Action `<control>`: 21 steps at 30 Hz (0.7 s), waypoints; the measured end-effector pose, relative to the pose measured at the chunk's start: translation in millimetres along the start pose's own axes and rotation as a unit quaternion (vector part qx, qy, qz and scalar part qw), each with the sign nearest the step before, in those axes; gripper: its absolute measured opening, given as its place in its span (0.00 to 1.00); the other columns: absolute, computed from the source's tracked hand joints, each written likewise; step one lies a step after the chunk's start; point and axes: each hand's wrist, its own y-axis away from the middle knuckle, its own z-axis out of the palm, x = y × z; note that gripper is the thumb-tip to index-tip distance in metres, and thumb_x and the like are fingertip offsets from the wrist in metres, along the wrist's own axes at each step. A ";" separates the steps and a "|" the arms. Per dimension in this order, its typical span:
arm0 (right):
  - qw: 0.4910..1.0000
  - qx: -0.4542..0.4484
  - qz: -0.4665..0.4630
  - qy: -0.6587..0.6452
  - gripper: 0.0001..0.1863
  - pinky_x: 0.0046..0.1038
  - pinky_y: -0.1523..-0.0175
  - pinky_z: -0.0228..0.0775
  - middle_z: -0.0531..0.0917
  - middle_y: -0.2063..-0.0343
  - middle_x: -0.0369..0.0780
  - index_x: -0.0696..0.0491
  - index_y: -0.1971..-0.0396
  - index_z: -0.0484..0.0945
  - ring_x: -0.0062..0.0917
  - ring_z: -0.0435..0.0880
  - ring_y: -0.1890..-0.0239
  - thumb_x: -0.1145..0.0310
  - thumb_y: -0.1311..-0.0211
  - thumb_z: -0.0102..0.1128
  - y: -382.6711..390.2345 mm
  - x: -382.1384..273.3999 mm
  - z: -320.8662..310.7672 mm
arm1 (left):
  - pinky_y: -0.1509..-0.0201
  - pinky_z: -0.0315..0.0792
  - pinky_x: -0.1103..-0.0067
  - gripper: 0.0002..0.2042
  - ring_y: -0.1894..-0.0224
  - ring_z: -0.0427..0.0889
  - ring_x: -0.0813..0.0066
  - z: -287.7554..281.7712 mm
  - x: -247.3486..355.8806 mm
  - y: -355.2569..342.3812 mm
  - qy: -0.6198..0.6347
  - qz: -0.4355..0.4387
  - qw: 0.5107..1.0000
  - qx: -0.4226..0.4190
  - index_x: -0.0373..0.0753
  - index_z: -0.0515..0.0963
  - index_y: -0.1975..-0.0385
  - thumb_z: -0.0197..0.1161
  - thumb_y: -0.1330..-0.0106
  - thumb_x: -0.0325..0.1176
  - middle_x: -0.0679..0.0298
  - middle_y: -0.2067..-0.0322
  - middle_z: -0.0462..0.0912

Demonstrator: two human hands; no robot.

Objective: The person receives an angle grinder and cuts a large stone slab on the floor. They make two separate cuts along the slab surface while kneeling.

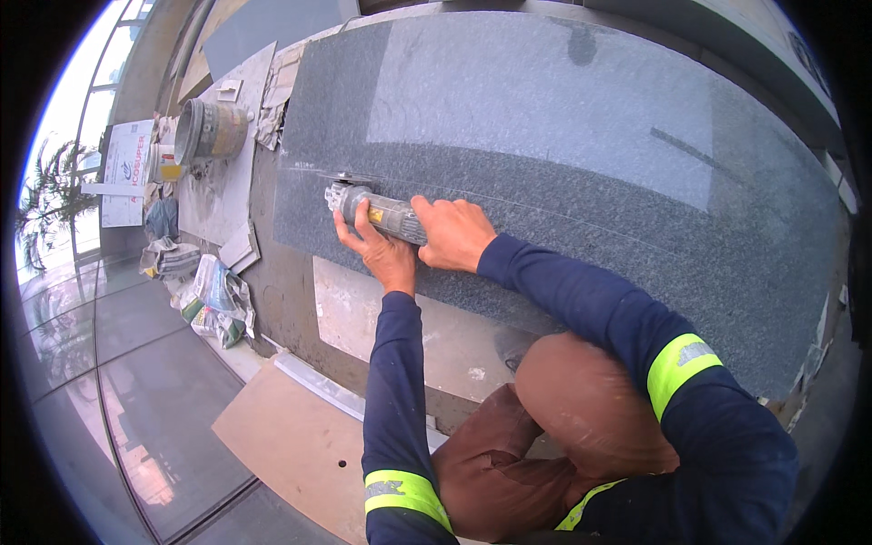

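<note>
An angle grinder lies across both my hands, over a large dark grey stone slab. My left hand wraps its fingers round the front of the body near the metal gear head. Behind it, my right hand grips the rear end of the grinder. The disc shows edge-on at the slab's surface, beside a thin pale line scored along the stone. Whether the disc is turning, I cannot tell. Palms and some fingers are hidden by the tool.
At the left stand a dirty bucket and a smaller tub. Crumpled plastic bags lie by the slab's left end. A tan board and a metal straightedge are at the near left. A wall ledge borders the far side.
</note>
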 end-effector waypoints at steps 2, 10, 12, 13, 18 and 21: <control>1.000 -0.007 0.006 -0.006 0.29 0.54 0.54 0.84 0.88 0.66 0.57 0.59 0.46 0.74 0.58 0.90 0.60 0.68 0.49 0.70 -0.4 0.4 2.2 | 0.28 0.76 0.53 0.37 0.23 0.63 0.32 0.1 -0.2 0.2 -0.008 0.002 1.000 0.009 0.56 0.66 0.29 0.73 0.35 0.22 0.46 0.20 0.44; 1.000 0.001 0.005 -0.003 0.29 0.53 0.55 0.85 0.88 0.64 0.57 0.59 0.46 0.74 0.57 0.91 0.60 0.69 0.49 0.70 -2.7 4.1 6.4 | 0.29 0.78 0.53 0.35 0.22 0.64 0.35 2.5 -0.1 -1.6 -0.031 -0.004 0.999 0.007 0.54 0.67 0.29 0.71 0.34 0.22 0.50 0.20 0.49; 0.999 0.027 -0.016 -0.003 0.24 0.53 0.56 0.86 0.89 0.67 0.57 0.61 0.52 0.75 0.55 0.92 0.62 0.70 0.49 0.71 0.9 0.9 1.7 | 0.29 0.79 0.53 0.35 0.23 0.65 0.35 2.8 -0.4 -1.0 -0.058 0.036 0.997 0.030 0.52 0.66 0.29 0.72 0.34 0.22 0.50 0.20 0.50; 0.999 0.020 -0.022 0.013 0.25 0.53 0.56 0.86 0.89 0.66 0.56 0.60 0.50 0.75 0.56 0.91 0.61 0.69 0.49 0.71 -1.0 0.4 -1.9 | 0.29 0.79 0.53 0.35 0.23 0.66 0.35 3.2 -1.1 -3.1 -0.054 0.054 0.996 0.036 0.51 0.66 0.29 0.72 0.35 0.22 0.50 0.20 0.52; 0.998 -0.037 -0.035 0.041 0.26 0.53 0.57 0.85 0.88 0.65 0.55 0.58 0.50 0.75 0.57 0.91 0.61 0.69 0.49 0.72 -4.6 -11.6 -41.0 | 0.31 0.81 0.54 0.36 0.24 0.68 0.38 1.8 9.5 -3.1 -0.021 0.093 0.995 0.039 0.47 0.65 0.28 0.72 0.36 0.22 0.52 0.22 0.60; 0.997 -0.050 -0.028 0.051 0.25 0.52 0.58 0.85 0.89 0.66 0.54 0.58 0.50 0.75 0.56 0.91 0.62 0.69 0.49 0.71 -5.3 -12.1 -42.0 | 0.34 0.84 0.56 0.36 0.25 0.71 0.40 -0.2 14.9 -2.4 -0.032 0.085 0.996 0.022 0.48 0.65 0.28 0.72 0.35 0.22 0.53 0.23 0.62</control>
